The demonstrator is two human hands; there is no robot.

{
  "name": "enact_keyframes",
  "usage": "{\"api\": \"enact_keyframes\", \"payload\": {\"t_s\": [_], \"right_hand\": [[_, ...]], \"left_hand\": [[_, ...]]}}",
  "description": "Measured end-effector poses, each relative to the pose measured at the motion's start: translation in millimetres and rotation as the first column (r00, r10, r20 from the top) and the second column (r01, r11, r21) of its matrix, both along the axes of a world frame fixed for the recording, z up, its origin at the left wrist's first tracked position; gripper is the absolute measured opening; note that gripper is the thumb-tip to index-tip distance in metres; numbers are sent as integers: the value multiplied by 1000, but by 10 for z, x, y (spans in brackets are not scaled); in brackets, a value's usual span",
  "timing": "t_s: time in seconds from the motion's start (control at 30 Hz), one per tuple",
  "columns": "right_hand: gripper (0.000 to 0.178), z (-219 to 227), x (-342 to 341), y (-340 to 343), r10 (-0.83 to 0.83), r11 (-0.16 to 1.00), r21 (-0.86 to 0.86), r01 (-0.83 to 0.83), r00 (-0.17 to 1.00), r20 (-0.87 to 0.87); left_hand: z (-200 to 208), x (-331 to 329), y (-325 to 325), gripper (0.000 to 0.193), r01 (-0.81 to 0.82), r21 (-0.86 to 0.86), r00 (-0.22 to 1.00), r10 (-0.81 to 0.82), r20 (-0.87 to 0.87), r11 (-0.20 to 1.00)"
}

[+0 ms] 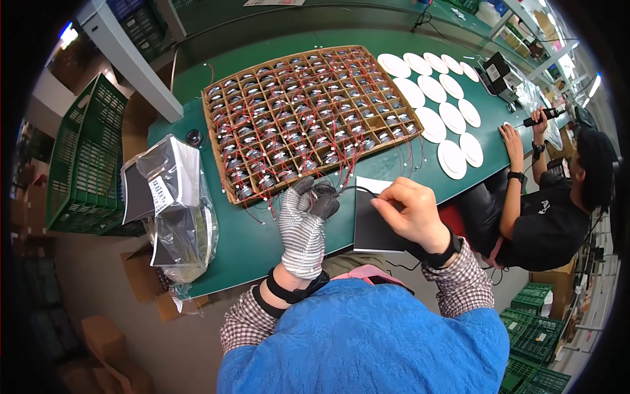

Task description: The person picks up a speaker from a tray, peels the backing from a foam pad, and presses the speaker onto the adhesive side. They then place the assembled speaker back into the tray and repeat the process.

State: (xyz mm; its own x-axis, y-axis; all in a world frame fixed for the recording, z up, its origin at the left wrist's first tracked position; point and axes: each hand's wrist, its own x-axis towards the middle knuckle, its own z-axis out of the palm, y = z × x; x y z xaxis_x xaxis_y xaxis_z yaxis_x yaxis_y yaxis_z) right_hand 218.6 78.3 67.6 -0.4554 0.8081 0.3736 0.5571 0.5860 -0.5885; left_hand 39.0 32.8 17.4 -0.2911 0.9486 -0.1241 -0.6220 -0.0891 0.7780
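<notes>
My left hand (302, 233) wears a striped grey glove with dark fingertips. Its fingers are closed around a small round speaker (323, 190) with a black rim, held just off the near edge of the divided cardboard tray (375, 122). A thin black strip (356, 188) curves from the speaker across to my bare right hand (415, 213), whose thumb and forefinger pinch its end. Beneath that hand lies a black sheet (371, 226) with a white edge. Several similar speakers with red wires fill most of the tray's compartments.
Several white discs (451, 159) lie right of the tray. A plastic-wrapped stack of dark sheets (177, 197) stands at the left, near a green crate (85, 157) and a grey post (134, 62). At the right a co-worker (551, 210) holds a black handheld tool (543, 118).
</notes>
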Motion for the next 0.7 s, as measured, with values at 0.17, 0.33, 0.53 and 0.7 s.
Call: {"api": "enact_keyframes", "payload": {"t_s": [0.17, 0.33, 0.53, 0.7], "right_hand": [[11, 196, 169, -33, 100, 936, -313, -158, 976, -195], [14, 195, 179, 1, 72, 899, -409, -156, 974, -213], [17, 70, 132, 122, -58, 857, -515, -27, 987, -148], [16, -38, 80, 227, -98, 840, -543, 24, 989, -109]], "left_hand": [[-104, -75, 34, 35, 107, -9, 960, -101, 261, 994], [-90, -116, 38, 31, 204, 48, 901, -206, 383, 978], [4, -117, 2, 31, 245, 13, 874, -226, 430, 969], [-52, -124, 0, 33, 340, 81, 804, -334, 492, 937]]}}
